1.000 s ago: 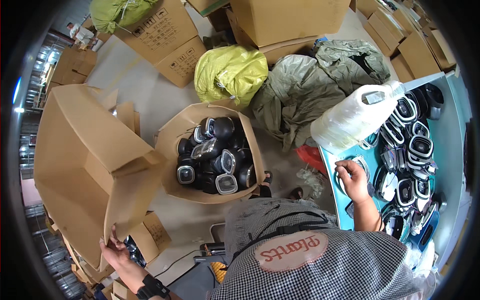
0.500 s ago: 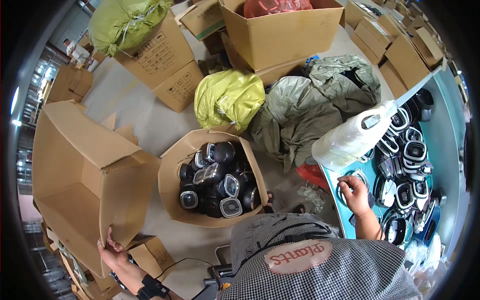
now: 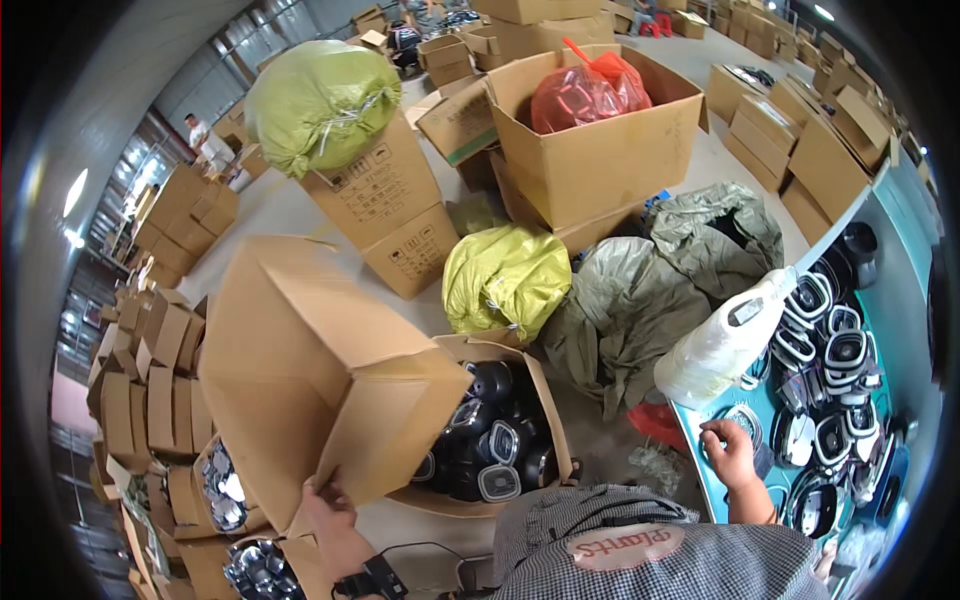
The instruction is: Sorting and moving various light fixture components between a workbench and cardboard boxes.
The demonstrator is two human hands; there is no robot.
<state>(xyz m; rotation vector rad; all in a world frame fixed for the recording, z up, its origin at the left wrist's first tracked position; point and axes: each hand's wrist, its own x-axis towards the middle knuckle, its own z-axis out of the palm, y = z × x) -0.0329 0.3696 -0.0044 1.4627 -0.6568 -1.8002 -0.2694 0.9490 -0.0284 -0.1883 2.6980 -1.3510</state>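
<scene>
My left hand (image 3: 330, 510) grips the lower edge of a large open cardboard box (image 3: 290, 370), tilted on its side with its opening toward the left. This box overlaps the left part of a second carton (image 3: 552, 410) on the floor, which holds several black rounded cups with clear, silver-edged windows (image 3: 500, 440). To the right, my right hand (image 3: 730, 455) is at the near edge of a teal table (image 3: 712, 490), fingers curled together. Whatever they may hold is hidden. Beside it lie black and silver ring-shaped frames (image 3: 795, 438).
A white plastic-wrapped roll (image 3: 715, 350) leans at the table's corner. Beyond the carton sit a yellow sack (image 3: 505, 275) and grey-green sacks (image 3: 620, 310). Stacked boxes (image 3: 400, 215) carry a green sack (image 3: 320, 105). A big carton (image 3: 615, 160) holds a red bag (image 3: 590, 95).
The large box has moved right with my left hand, now partly covering the filled carton. The view has shifted, showing more of the far room. My right hand stays by the table edge.
</scene>
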